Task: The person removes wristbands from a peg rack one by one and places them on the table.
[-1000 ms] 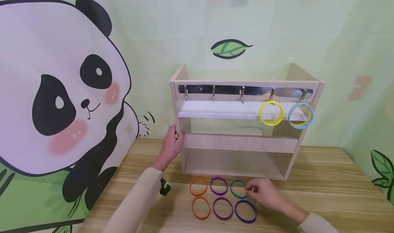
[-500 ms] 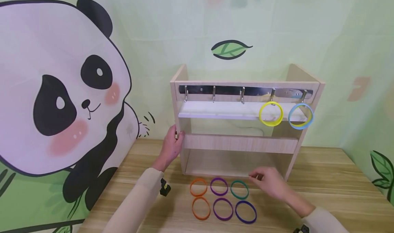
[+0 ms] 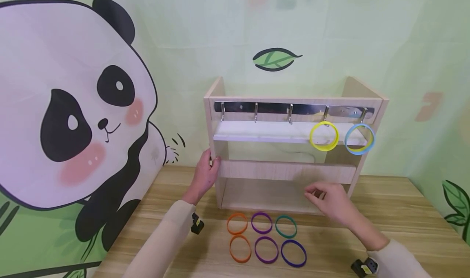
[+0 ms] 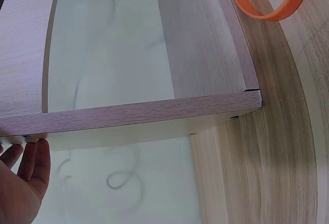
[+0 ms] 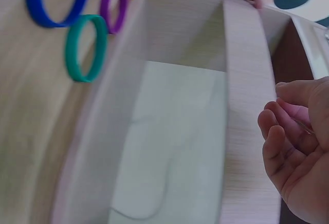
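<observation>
Wood-grain shelf (image 3: 286, 171), round bands (image 4: 286, 11), metal hooks (image 3: 290, 114)

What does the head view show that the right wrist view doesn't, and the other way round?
Only the head view shows the metal hook rail, the hanging yellow ring, the light blue ring and the wall's leaf print.

Only the right wrist view shows the right hand's palm.

Both show the two hands, including the left hand, the shelf unit, green ring and table.
</observation>
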`<action>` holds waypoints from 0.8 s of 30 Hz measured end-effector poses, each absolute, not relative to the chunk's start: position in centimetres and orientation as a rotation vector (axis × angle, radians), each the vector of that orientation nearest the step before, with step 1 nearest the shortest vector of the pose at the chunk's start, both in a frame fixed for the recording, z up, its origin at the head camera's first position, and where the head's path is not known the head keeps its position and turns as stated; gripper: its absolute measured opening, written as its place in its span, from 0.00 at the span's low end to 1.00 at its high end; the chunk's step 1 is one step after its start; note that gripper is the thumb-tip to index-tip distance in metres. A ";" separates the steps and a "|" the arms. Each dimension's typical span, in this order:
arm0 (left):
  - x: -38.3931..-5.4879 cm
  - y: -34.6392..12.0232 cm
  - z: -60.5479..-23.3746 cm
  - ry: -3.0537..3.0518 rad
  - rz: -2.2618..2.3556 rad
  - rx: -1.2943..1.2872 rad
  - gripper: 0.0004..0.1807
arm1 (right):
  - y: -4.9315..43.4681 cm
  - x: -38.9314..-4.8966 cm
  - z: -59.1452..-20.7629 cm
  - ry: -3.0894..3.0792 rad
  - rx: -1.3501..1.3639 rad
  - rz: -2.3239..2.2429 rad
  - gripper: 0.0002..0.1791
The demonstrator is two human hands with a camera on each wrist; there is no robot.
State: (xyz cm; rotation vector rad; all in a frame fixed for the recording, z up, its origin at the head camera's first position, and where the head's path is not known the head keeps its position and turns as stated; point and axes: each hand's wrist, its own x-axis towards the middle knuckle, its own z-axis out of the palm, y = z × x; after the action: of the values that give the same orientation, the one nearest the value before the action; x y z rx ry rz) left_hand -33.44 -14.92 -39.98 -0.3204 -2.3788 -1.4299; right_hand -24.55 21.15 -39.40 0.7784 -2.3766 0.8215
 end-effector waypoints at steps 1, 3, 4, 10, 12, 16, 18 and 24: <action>-33.4 -14.9 -40.0 -2.378 -1.428 -0.321 0.25 | 21.2 -24.5 -39.0 -2.376 0.775 0.822 0.06; -33.5 -14.9 -40.1 -2.376 -1.431 -0.324 0.25 | 21.3 -24.4 -38.1 -2.373 0.768 0.822 0.06; -33.5 -14.9 -40.1 -2.375 -1.433 -0.325 0.25 | 21.3 -24.4 -37.7 -2.372 0.761 0.822 0.06; -33.4 -15.0 -40.1 -2.369 -1.449 -0.324 0.25 | 21.5 -24.3 -35.6 -2.323 0.728 0.815 0.05; -33.4 -15.0 -40.1 -2.366 -1.452 -0.326 0.25 | 21.6 -24.5 -34.9 -2.271 0.731 0.792 0.06; -33.5 -15.0 -40.2 -2.361 -1.444 -0.323 0.25 | 21.8 -24.5 -33.2 -2.178 0.716 0.733 0.08; -33.5 -15.0 -40.3 -2.361 -1.443 -0.326 0.25 | 21.9 -24.5 -32.2 -2.151 0.693 0.717 0.08; -33.5 -15.0 -40.2 -2.366 -1.441 -0.331 0.26 | 22.3 -24.5 -29.3 -2.137 0.616 0.667 0.06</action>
State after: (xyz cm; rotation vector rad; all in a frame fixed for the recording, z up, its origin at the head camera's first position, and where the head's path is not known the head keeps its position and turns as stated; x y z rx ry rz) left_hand -33.49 -15.03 -40.22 -0.3315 -2.3665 -1.4406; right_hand -24.46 22.33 -29.33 0.6161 -2.1371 0.6667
